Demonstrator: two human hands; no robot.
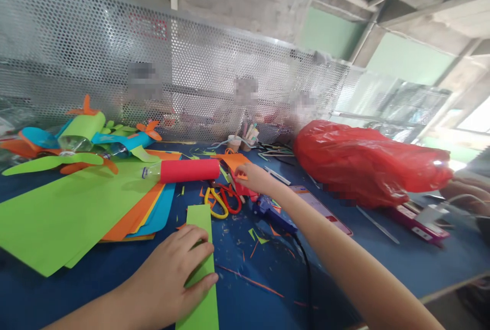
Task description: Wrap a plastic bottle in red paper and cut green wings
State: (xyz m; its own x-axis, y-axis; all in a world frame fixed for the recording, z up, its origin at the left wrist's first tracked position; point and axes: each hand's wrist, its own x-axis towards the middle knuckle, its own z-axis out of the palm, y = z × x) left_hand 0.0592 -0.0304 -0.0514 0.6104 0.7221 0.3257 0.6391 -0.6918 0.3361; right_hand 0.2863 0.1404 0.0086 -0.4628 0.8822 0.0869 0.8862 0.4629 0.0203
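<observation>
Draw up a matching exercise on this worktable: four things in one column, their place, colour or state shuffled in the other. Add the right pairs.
Things
1. Left hand
2. Plastic bag
3. Glue gun
4. Paper sheets

Descriptions
A. Blue, with a black cord
B. In several colours, fanned out on the left of the table
C. Resting on a green strip
D. Red, lying crumpled on the right of the table

Right pairs: 1-C, 2-D, 3-A, 4-B
</observation>
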